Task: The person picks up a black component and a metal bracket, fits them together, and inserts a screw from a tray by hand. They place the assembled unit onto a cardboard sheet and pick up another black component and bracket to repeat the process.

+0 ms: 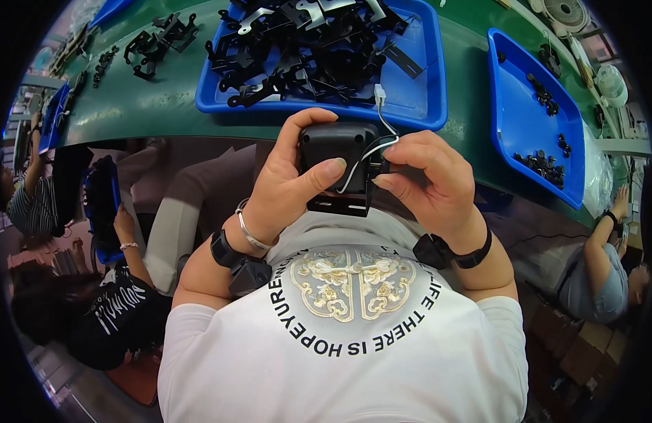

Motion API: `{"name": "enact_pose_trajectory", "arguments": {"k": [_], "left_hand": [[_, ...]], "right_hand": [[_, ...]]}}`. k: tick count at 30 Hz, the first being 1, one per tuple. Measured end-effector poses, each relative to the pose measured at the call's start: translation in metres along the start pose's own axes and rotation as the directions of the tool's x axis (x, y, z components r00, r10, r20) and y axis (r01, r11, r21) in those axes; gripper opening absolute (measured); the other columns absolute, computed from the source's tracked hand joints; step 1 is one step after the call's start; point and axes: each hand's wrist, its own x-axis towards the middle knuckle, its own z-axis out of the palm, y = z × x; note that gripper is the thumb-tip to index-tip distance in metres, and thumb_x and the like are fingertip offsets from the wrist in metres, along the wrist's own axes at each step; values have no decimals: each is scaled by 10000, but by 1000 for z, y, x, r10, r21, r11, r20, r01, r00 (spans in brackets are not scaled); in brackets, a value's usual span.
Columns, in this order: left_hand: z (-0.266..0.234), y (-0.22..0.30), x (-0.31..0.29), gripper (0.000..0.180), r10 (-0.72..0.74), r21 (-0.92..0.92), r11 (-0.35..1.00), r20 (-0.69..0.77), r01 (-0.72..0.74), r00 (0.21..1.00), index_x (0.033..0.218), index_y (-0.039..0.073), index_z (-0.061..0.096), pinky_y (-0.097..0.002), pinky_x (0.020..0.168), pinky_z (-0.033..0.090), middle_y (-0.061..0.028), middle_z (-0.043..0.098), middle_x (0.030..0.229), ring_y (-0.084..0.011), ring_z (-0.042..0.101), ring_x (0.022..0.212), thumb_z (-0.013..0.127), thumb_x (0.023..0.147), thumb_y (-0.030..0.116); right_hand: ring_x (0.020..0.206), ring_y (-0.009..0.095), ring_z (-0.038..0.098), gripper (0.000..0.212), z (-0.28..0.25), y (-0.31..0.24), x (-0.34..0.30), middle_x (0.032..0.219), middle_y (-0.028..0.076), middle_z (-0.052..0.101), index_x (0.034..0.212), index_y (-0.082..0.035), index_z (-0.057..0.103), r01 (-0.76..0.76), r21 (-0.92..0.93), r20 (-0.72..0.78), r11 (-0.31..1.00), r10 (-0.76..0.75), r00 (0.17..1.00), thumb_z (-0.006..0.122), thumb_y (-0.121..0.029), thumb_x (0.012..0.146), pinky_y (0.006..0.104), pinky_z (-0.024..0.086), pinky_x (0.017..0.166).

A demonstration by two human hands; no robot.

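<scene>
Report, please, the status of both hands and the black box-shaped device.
Left hand holding black box-shaped device. Right hand at its right side. Thin white cable crossing it, small white connector unplugged at far end.

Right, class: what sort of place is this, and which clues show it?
Probably an assembly workshop: a blue tray heaped with black brackets, a long green worktable, and a black housing being handled beside a white connector.

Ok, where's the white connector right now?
In the head view, the white connector is slightly right of centre, at the end of the wires above the right hand, showing against the central blue tray.
</scene>
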Motion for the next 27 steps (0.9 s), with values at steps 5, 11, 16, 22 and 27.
{"name": "enact_pose_trajectory", "arguments": {"k": [5, 11, 16, 22, 27], "left_hand": [[4, 6, 0, 496, -138, -149, 979, 37, 142, 990, 1256, 86, 319, -311, 776, 548, -104, 473, 1102, -157, 554, 960, 590, 841, 79], [4, 2, 3, 517, -101, -120, 987, 59, 107, 993, 1267, 84, 289, -355, 792, 553, -119, 451, 1117, -178, 553, 974, 580, 839, 65], [7, -2, 2, 525, -35, -40, 999, 42, 37, 999, 1271, 83, 275, -333, 800, 542, -115, 455, 1113, -168, 534, 992, 578, 842, 68], [1, -8, 3, 510, 49, 117, 991, 83, -59, 995, 1267, 85, 279, -282, 811, 511, -105, 456, 1109, -145, 512, 989, 575, 851, 73], [0, -10, 5, 500, 108, 215, 966, 157, -141, 982, 1263, 86, 283, -264, 818, 492, -101, 455, 1111, -135, 507, 977, 569, 854, 68]], "right_hand": [[658, 167, 566, 237, -4, 3, 0, 833, 115, 587, 912, 5, 587, 99, -73, 55, 992, -95, 994, 724, -52, 727, 232, 450, 549], [655, 168, 562, 222, -5, 1, -3, 828, 116, 585, 909, 5, 584, 29, -80, 63, 996, -25, 998, 713, -50, 737, 229, 444, 555], [651, 169, 544, 190, 7, 8, -17, 812, 108, 582, 887, 17, 577, -129, 88, -31, 988, 132, 991, 697, -56, 759, 238, 436, 571], [628, 147, 492, 179, 9, 11, -20, 761, 79, 558, 853, 24, 563, -148, 106, -58, 983, 155, 986, 661, -119, 809, 231, 402, 578], [565, 136, 476, 248, 10, 17, -23, 657, 53, 512, 769, -10, 533, -202, 38, -11, 979, 203, 979, 612, -231, 852, 227, 387, 519]]}}
